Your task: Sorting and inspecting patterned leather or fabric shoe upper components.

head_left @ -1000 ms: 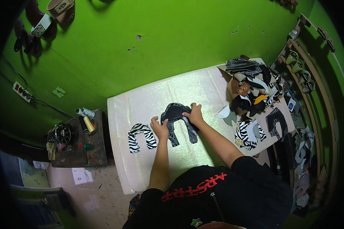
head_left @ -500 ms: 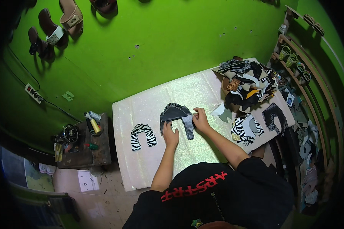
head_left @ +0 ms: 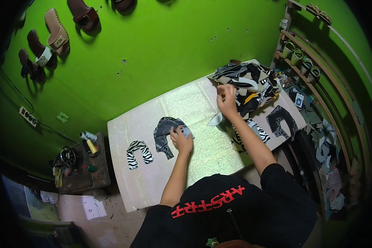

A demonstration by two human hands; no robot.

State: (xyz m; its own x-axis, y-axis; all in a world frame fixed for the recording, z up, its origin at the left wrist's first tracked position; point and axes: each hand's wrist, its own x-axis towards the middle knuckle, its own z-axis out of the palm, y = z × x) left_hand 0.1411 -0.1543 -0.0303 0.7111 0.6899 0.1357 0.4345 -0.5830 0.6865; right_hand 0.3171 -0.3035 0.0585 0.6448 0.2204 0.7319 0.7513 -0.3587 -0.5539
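Note:
A dark grey, patterned arch-shaped fabric piece [head_left: 163, 140] lies on the pale glittery sheet, left of the middle. My left hand [head_left: 182, 141] rests at its right side, fingers bent over a smaller grey fabric piece [head_left: 187, 131] laid across the arch. My right hand [head_left: 228, 101] is raised at the left edge of the scrap pile [head_left: 252, 84], fingers curled together. Whatever those fingers hold, if anything, is hidden; brown patterned material shows beside them. A zebra-print arch piece [head_left: 139, 154] lies to the left. Below my right hand is a white half-round piece [head_left: 214, 120].
Zebra-print pieces [head_left: 258, 130] lie partly behind my right forearm, and another dark arch piece [head_left: 282, 122] sits at the sheet's right end. A sewing machine stand with thread spools [head_left: 93, 148] is at left. Sandals [head_left: 57, 33] hang on the green wall; a wooden rack [head_left: 318, 53] stands right.
My right hand has left the dark arch piece and moved up and right to the scrap pile. My left hand has shifted onto the grey piece, which now lies across the arch. The view has turned slightly.

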